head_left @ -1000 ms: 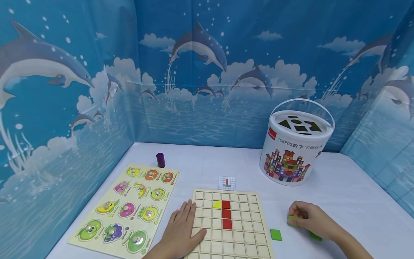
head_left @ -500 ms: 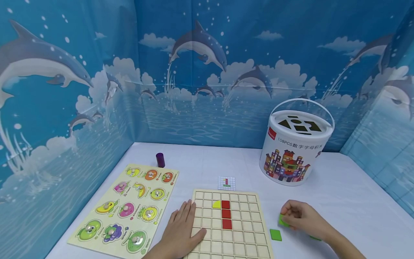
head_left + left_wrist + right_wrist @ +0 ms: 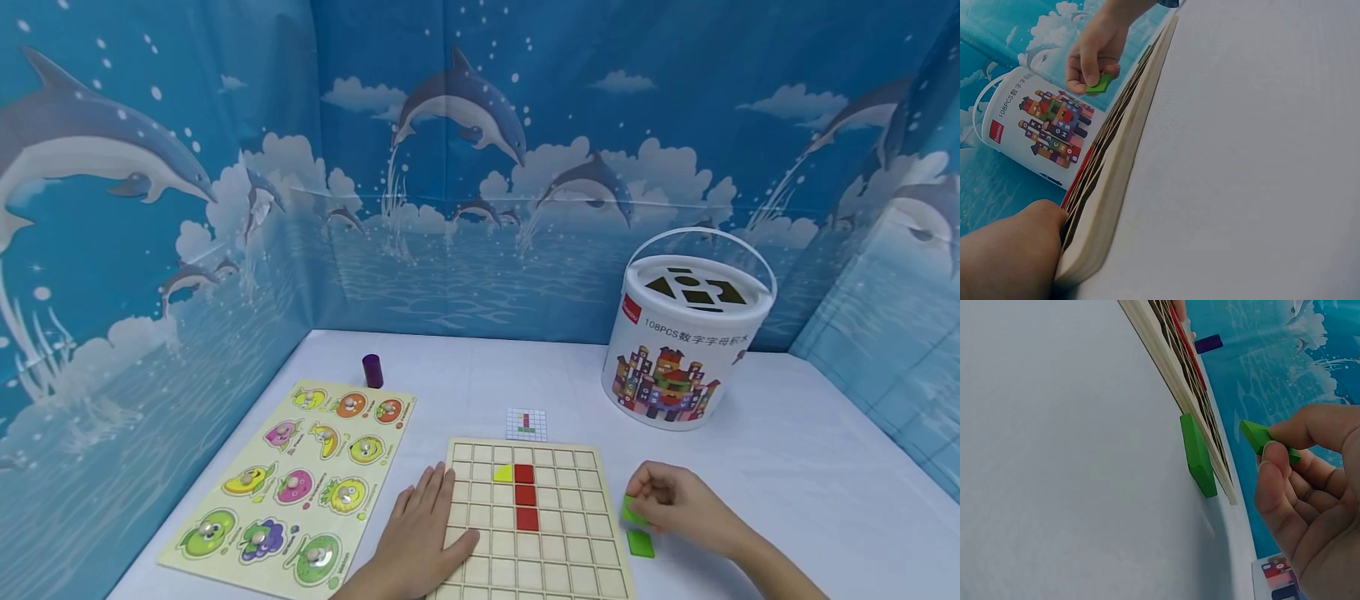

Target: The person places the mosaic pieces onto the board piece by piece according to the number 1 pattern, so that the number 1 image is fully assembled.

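Compared with half a second ago, the right hand (image 3: 681,505) has shifted toward nine o'clock, carrying a green tile (image 3: 631,510) close to the three o'clock edge of the grid board (image 3: 555,550). From the head view, the other tile (image 3: 641,543) lies just beside that edge, probably left there within easy reach. At nine o'clock the left hand (image 3: 420,533) rests flat on the board, its grip spread and holding nothing, seemingly to steady it. A patterned card (image 3: 527,424) sits at twelve o'clock, where it faces the person and can be read.

Seen from the left wrist, the tile appears raised at eleven o'clock, tilted in a narrow grip.

Up close at the right wrist, thumb and fingers pinch its middle, leaving a corner free toward ten o'clock; whether the other tile touches the board, I cannot tell.
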`<state>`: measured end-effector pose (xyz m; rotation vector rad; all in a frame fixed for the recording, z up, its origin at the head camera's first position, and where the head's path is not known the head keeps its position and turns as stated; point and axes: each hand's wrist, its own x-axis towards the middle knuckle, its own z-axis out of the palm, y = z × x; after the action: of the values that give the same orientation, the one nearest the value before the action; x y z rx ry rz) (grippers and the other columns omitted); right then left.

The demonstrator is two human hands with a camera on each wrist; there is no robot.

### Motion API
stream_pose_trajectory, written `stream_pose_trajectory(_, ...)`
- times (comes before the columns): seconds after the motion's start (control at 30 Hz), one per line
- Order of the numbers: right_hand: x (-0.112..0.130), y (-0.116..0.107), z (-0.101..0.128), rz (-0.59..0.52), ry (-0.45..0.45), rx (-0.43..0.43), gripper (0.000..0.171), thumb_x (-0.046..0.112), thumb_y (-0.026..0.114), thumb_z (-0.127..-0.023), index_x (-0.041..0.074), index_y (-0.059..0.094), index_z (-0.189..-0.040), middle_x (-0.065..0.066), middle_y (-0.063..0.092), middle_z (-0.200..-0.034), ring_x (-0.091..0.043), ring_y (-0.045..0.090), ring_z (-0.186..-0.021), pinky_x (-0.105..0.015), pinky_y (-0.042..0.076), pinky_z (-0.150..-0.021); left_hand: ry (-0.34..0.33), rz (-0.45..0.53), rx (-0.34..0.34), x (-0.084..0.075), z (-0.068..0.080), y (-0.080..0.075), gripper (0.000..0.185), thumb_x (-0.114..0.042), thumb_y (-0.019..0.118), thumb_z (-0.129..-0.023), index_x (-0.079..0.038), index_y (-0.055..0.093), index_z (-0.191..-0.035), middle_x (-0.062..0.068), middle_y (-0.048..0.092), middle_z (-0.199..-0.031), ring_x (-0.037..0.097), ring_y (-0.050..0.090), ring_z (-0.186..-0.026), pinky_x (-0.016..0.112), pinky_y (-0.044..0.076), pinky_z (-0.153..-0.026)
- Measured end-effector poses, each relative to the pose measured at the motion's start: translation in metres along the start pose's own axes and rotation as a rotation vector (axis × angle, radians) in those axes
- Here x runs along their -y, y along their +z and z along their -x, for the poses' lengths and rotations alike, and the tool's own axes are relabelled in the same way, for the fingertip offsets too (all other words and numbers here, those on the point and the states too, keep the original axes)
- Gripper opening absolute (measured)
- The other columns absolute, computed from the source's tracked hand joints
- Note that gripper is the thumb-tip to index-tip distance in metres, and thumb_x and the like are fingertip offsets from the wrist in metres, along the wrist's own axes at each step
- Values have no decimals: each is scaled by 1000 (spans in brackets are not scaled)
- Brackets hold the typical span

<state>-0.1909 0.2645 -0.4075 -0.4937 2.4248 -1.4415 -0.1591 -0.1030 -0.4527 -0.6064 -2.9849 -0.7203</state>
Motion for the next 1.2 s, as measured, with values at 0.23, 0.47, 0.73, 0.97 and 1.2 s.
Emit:
stream_pose_trajectory(0.23,8,6,-3,-32,-71,33,13,6,64,-91,-3,57,-96,-8,57,-77,-11,54,-59,-27,49,-54,1,-1,-6,0,0,1,87,-61,40,-96,4,24,-152,20,20,-158,36,16,-146,60,18,-110)
stream_pose_trajectory(0.47,15,11,-10,-61,-113,60,13,5,63,-91,-5,57,-97,-7,57,-77,-10,54,-58,-26,50,-54,-2,8,2,1,-1,1,87,-61,40,-96,4,24,-152,20,20,-159,36,15,-146,60,17,-110)
stream_pose_trajectory(0.73,25,22,-18,-53,-143,60,10,2,63,-90,-4,59,-97,-8,58,-79,-10,55,-61,-25,50,-54,-3,4,11,0,-1,0,87,-60,40,-96,4,23,-152,20,20,-158,36,15,-146,60,17,-110)
stream_pose_trajectory(0.97,31,32,-24,-60,-256,88,7,0,62,-90,-3,59,-96,-4,58,-77,-7,53,-60,-24,48,-53,-6,1,12,0,0,0,87,-60,40,-96,4,23,-152,20,20,-158,36,15,-146,59,17,-110)
stream_pose_trajectory(1.2,41,40,-31,-82,-289,120,9,1,64,-90,-3,59,-96,-3,56,-76,-6,51,-60,-22,46,-51,-2,-4,1,0,0,0,87,-60,40,-96,5,24,-152,21,21,-158,36,16,-146,59,18,-110)
